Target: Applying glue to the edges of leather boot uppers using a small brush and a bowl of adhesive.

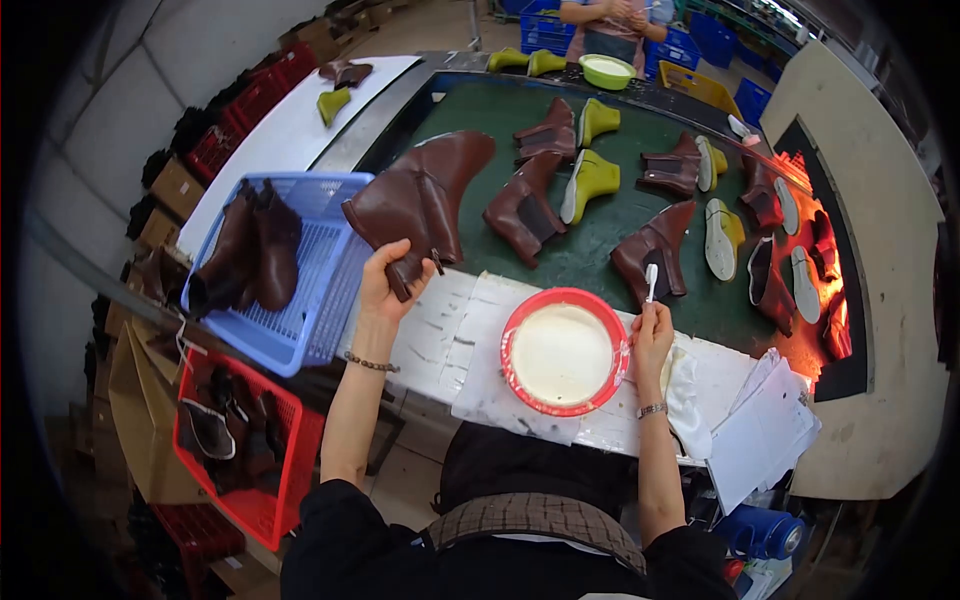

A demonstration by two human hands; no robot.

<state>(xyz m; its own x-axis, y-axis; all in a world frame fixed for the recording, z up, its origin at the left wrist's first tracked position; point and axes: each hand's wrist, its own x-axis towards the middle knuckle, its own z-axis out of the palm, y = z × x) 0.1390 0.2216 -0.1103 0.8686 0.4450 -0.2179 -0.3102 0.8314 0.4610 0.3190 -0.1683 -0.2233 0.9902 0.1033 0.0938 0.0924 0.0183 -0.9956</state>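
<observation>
My left hand (393, 285) is closed on a brown leather ankle boot (425, 195), gripping it near its lower end and holding it up over the work table's near left side. In my right hand (653, 335) is a small white toothbrush-like brush (651, 276), its head pointing up and away from me. Between my hands stands a red bowl (561, 352) of creamy white liquid, with pale smears on its rim. Just beyond the brush another brown boot (655, 252) lies on the green conveyor belt (470, 110).
More brown boots (528, 208) and yellow-green soles (590, 185) lie on the belt, running right into a glowing heater tunnel (815, 260). A blue basket (340, 300) and a red crate (290, 470) hold boots at left. Across the belt, a person (615, 30) stands near a green bowl (607, 70).
</observation>
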